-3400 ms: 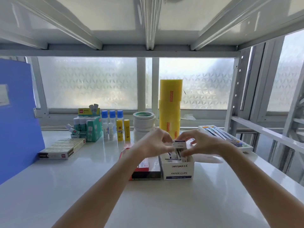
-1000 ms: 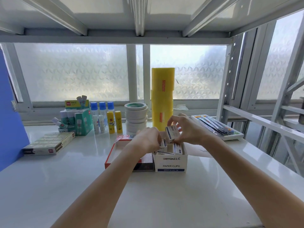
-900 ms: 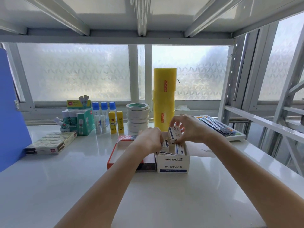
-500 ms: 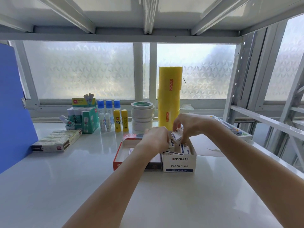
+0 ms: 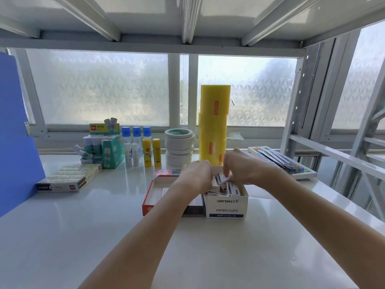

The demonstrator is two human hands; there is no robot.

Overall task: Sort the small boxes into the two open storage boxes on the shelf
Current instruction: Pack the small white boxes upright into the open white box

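Observation:
Two open storage boxes stand side by side on the white shelf: a red-edged box point(image 5: 148, 202) on the left and a white box marked PAPER CLIPS point(image 5: 226, 207) on the right. Several small white-and-blue boxes point(image 5: 233, 187) stand inside the white one. My right hand point(image 5: 242, 167) pinches one small box point(image 5: 221, 177), tilted, just above the white box's opening. My left hand point(image 5: 195, 178) reaches over the seam between the two boxes, fingers curled down at the white box's left edge; its fingertips are hidden.
At the back stand a tall yellow tape stack point(image 5: 213, 126), white tape rolls point(image 5: 179, 149), glue sticks point(image 5: 146, 151) and a green glue carton point(image 5: 108, 149). A flat staple pack point(image 5: 69, 180) lies left, a blue folder point(image 5: 14, 138) far left, a pen tray point(image 5: 281, 161) right.
My right hand has lowered the small box from above the white box down to its opening. My left hand stays at the box's left edge. The camera shifted slightly.

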